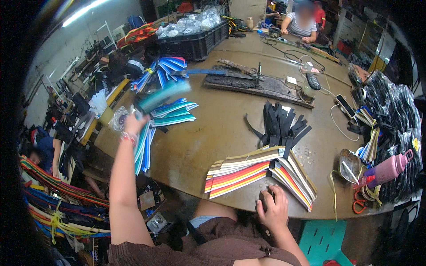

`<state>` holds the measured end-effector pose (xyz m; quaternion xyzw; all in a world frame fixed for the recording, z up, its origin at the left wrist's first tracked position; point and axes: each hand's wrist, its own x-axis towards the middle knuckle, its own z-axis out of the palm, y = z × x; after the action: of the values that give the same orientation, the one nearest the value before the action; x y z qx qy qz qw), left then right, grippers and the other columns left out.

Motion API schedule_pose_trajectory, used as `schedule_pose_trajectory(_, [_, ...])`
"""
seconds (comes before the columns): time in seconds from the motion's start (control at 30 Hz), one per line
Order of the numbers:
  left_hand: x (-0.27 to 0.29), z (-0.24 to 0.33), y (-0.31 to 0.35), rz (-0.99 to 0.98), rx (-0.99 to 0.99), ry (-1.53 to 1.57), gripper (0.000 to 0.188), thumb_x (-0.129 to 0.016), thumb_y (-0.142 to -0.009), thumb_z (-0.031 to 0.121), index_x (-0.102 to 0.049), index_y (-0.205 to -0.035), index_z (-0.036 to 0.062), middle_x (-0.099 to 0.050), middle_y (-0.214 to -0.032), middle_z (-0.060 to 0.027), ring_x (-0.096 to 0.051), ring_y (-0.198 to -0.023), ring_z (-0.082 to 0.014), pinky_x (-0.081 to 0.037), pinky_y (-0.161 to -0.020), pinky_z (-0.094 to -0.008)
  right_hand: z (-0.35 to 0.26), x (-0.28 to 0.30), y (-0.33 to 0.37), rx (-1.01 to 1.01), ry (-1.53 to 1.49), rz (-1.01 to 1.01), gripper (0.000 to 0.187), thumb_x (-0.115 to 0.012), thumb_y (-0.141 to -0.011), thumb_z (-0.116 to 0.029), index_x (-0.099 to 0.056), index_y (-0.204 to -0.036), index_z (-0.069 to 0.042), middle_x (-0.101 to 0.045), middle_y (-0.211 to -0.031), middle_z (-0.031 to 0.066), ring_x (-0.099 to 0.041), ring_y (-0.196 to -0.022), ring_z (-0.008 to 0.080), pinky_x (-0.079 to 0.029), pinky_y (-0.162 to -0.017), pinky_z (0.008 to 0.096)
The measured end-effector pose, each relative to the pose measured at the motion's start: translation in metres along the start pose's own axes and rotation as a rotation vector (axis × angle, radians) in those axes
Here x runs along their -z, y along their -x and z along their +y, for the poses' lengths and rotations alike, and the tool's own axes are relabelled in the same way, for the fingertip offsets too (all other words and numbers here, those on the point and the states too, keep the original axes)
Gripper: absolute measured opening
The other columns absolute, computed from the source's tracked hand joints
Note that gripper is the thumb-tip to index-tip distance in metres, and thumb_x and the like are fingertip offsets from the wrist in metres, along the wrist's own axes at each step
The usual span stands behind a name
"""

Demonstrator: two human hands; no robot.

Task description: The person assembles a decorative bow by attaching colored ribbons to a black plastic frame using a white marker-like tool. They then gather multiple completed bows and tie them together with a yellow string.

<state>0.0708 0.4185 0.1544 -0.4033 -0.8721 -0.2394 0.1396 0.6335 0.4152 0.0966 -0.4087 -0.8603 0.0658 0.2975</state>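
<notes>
My left hand [134, 125], at the table's left edge, grips one end of a teal striped strap [165, 95]. The strap is smeared by motion. Below it lie more teal, white and blue striped straps [174, 114], some hanging over the table edge. On the table's near edge, my right hand [275, 207] curls its fingers over a dark rounded object [265, 198], partly hidden. Just beyond that hand are folded straps striped in red, yellow, white and brown [242, 174], bent in an angle. Black strap ends [280, 122] fan out behind them.
Farther back are a wooden board with a metal post [262, 86], a phone [345, 106] on a cable and a black crate [193, 44] of plastic-wrapped items. At right stand a pink bottle [390, 168], orange scissors [358, 203] and black wrapped bundles [395, 119]. A person [304, 24] sits opposite.
</notes>
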Motion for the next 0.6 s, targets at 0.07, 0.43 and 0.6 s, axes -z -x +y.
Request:
schedule_pose_trajectory(0.07, [-0.020,-0.008,0.031,-0.022,-0.042,-0.131,0.060,-0.078,-0.066,0.039,-0.055,-0.106,-0.0001,-0.056,-0.107,-0.0246,-0.058,-0.099,-0.0404,-0.047,-0.086,-0.0446,0.000,0.000,0.000,0.009,0.002,-0.005,0.034,-0.069,-0.075,-0.020,-0.061,-0.106,-0.007,-0.051,-0.117,0.0144,-0.048,-0.115,0.0340,-0.039,-0.095,0.0445])
schedule_pose_trajectory(0.43, [0.022,-0.006,-0.009,-0.047,0.034,0.043,0.064,-0.077,-0.068,0.040,-0.056,-0.110,-0.0043,-0.062,-0.106,-0.0279,-0.059,-0.102,-0.0393,-0.045,-0.089,-0.0425,0.001,-0.001,0.001,0.006,-0.008,-0.010,0.034,-0.068,-0.075,-0.020,-0.059,-0.106,-0.007,-0.052,-0.114,0.0139,-0.050,-0.113,0.0339,-0.039,-0.092,0.0444])
schedule_pose_trajectory(0.6, [0.025,-0.011,0.001,-0.128,0.118,-0.060,0.071,-0.080,-0.065,0.041,-0.058,-0.112,-0.0075,-0.061,-0.111,-0.0272,-0.058,-0.106,-0.0379,-0.044,-0.092,-0.0405,0.001,0.000,0.001,0.008,-0.007,-0.034,0.034,-0.068,-0.076,-0.020,-0.059,-0.106,-0.007,-0.052,-0.114,0.0132,-0.049,-0.114,0.0330,-0.038,-0.093,0.0445])
